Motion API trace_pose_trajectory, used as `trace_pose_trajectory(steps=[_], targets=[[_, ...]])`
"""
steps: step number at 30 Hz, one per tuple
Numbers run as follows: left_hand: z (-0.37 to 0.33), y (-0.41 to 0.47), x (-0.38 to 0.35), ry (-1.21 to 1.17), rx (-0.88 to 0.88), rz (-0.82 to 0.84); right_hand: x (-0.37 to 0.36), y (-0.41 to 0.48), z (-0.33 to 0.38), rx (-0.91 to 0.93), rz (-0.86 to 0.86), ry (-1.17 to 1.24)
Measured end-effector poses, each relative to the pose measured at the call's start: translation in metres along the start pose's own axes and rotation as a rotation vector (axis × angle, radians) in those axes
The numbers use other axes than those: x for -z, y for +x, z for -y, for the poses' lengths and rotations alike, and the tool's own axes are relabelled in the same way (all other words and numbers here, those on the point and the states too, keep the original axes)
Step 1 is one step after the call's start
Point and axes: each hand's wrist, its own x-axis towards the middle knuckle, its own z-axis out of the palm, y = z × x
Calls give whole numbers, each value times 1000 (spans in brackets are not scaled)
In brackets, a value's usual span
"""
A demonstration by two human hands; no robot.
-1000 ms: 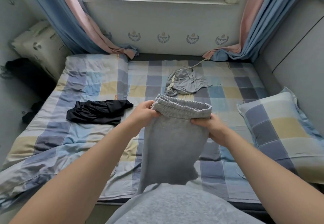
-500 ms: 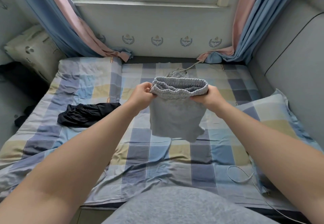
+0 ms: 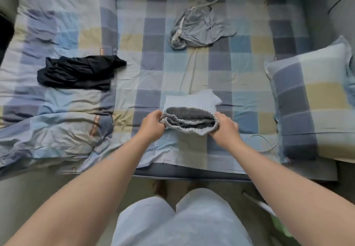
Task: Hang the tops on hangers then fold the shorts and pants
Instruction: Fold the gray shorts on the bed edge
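The grey shorts (image 3: 192,104) lie on the near middle of the bed (image 3: 192,68), their legs spread flat away from the person and the elastic waistband (image 3: 190,128) lifted open toward the camera; the left hand (image 3: 152,125) grips the waistband's left end, fingers (image 3: 160,119) curled round the gathered cloth, thumb on top; the right hand (image 3: 223,128) holds the right end the same way, fingers tucked under the band and pinching it; both forearms reach forward from the bottom of the view; farther back, near the middle of the bed, a crumpled grey garment (image 3: 201,29) with a pale drawstring lies in a heap; well to the left a black garment (image 3: 80,71) lies roughly folded on the rumpled checked quilt (image 3: 57,111); at the right edge a checked pillow (image 3: 311,101) rests, with a thin white cable (image 3: 267,145) looping just beside its near corner; the person's grey-clad legs (image 3: 182,222) show below.
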Motion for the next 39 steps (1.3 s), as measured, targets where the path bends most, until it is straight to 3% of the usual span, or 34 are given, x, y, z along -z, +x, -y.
trace_pose_trajectory(steps=[9, 17, 25, 33, 39], targets=[[221, -27, -158, 114, 361, 330, -208, -82, -125, -243, 394, -120], [276, -32, -191, 286, 405, 567, -252, -115, -149, -420, 631, 50], [218, 56, -174, 261, 278, 439, -218, -13, -142, -441, 475, 290], [150, 144, -156, 12, 288, 68, -182, 110, -130, -421, 116, 432], [182, 148, -178, -44, 473, 147, -199, 109, -153, -466, 109, 416]])
